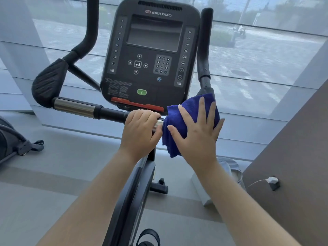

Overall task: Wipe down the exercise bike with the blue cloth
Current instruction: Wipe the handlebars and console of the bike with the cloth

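Standing at the exercise bike (pixel 131 192), looking down over both bare forearms. Left hand (pixel 140 132) wrapped round the horizontal handlebar (pixel 106 113) just below the console (pixel 150 68), fingers curled over the top of the bar, thumb underneath, right next to a chrome section. Right hand (pixel 198 137) flat and spread wide, fingers straight, pressing the blue cloth (pixel 175 121) against the right end of the handlebar. Cloth bunched and draped over that end, covering it, hanging a little below the bar, touching the left hand's thumb side. Black upright grip (pixel 204 50) rising from behind the cloth. On the far left end of the bar: chrome sensor sleeve (pixel 73 107) and ribbed black pad (pixel 48 82), both bare. Console screen dark, green button (pixel 141 92) and red strip (pixel 136 103) along the bottom edge. Grey floor (pixel 53 183) below, part of another machine (pixel 14 139) at left, white plug with cable (pixel 272 181) on the brown wall at right. Large window (pixel 266 59) behind, street outside.
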Motion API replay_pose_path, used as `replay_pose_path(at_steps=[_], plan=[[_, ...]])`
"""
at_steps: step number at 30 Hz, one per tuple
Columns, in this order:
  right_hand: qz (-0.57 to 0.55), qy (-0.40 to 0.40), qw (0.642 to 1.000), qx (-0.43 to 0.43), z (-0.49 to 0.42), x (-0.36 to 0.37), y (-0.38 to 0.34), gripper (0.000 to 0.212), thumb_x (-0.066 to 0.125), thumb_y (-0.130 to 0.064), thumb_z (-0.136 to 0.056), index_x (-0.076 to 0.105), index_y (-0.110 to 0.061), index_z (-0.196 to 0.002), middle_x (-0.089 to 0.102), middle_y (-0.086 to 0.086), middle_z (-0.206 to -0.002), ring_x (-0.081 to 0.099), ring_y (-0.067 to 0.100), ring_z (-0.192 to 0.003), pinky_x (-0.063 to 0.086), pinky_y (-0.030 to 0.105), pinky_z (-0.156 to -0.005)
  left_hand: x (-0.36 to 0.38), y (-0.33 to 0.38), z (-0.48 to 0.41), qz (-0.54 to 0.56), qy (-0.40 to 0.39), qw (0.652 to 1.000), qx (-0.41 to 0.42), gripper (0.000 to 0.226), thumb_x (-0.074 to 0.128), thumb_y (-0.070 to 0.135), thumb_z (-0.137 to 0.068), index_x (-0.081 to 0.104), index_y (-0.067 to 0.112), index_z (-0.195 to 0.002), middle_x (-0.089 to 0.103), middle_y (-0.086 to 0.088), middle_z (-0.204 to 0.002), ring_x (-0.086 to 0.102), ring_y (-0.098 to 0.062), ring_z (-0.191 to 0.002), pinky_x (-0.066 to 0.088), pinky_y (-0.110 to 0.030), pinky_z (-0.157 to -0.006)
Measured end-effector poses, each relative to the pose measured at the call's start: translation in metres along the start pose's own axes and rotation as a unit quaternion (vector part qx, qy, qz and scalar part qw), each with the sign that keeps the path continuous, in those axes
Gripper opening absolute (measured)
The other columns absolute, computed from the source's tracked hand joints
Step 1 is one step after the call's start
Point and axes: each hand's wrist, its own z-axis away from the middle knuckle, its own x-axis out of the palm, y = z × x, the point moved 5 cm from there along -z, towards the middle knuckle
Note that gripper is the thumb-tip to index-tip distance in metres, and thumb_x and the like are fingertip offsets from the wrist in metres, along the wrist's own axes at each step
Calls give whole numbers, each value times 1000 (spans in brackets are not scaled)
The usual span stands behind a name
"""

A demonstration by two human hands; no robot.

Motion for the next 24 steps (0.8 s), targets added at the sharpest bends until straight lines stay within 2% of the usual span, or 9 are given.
replay_pose_path(at_steps=[3,8,17,21,24], plan=[[2,18,999,33,11,6,-6,61,39,-62,-85,46,-35,-139,22,11,-157,9,40,-145,12,67,-109,-2,2,1,0,0,1000,-4,30,42,31,-90,64,11,-96,64,0,-91,56,-22,-89,36,-32,-87],[21,67,997,4,1,2,-2,43,44,-47,-83,64,-31,-117,46,9,-142,35,40,-133,30,64,-100,-1,1,1,-3,-5,1000,0,29,42,31,-91,63,12,-97,64,1,-92,56,-22,-90,37,-33,-87],[-5,119,993,-15,-11,0,-2,27,44,-33,-86,68,-28,-97,58,3,-123,48,32,-121,33,63,-95,0,0,2,-7,-17,1000,2,29,42,31,-91,62,12,-100,64,0,-94,56,-21,-92,38,-33,-89],[-18,123,992,-23,-20,-4,3,29,41,-31,-86,67,-26,-97,59,-1,-117,49,25,-112,36,57,-93,-1,0,2,-9,-14,1000,5,30,41,32,-91,62,12,-100,64,0,-95,55,-21,-92,36,-32,-89],[-50,93,994,-9,-35,-7,11,35,35,-31,-85,66,-26,-99,57,-3,-115,48,23,-110,36,53,-93,0,-1,2,-10,-16,1000,4,31,41,33,-90,62,12,-100,63,0,-95,55,-22,-92,37,-33,-89]])
